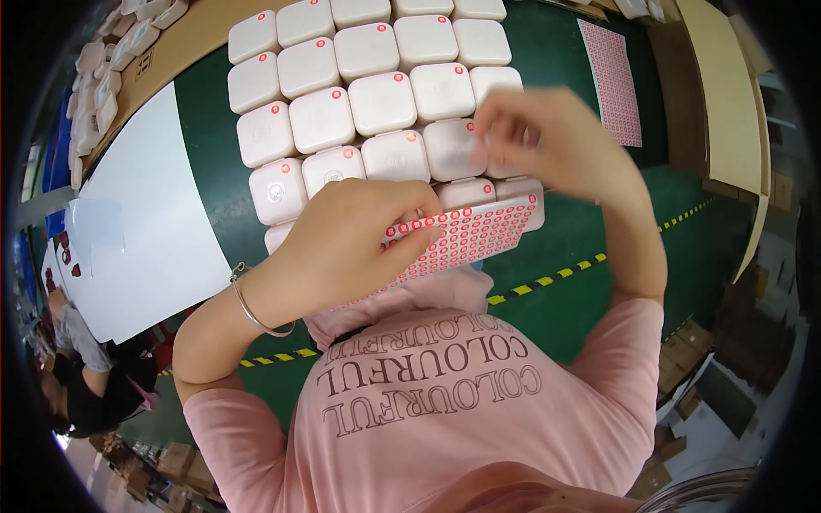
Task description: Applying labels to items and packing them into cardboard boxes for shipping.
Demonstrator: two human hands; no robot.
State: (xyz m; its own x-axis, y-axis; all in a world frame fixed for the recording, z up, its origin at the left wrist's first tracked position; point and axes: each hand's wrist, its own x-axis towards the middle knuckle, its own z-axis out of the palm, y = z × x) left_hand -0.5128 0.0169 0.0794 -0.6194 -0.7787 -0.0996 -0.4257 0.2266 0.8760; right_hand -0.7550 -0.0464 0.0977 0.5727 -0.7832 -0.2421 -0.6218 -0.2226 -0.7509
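Note:
My left hand [359, 231] pinches the upper edge of a sheet of small round red stickers [483, 229], held tilted in front of my body. Beyond it stand rows of rounded white boxes [382, 104], many with a red sticker at the top right corner. My right hand [547, 141], its fingers bent and smeared by motion, is over the right side of the rows beside a white box [451, 152]. That box has a red mark near its upper right corner, partly behind my fingertips. Whether my right fingers hold a sticker is not visible.
Another sticker sheet [612, 81] lies at the far right of the green table [209, 145]. White board [145, 205] covers the left side. More white boxes [107, 94] are piled at far left, and cardboard [723, 94] stands at right. Another person [98, 385] is at lower left.

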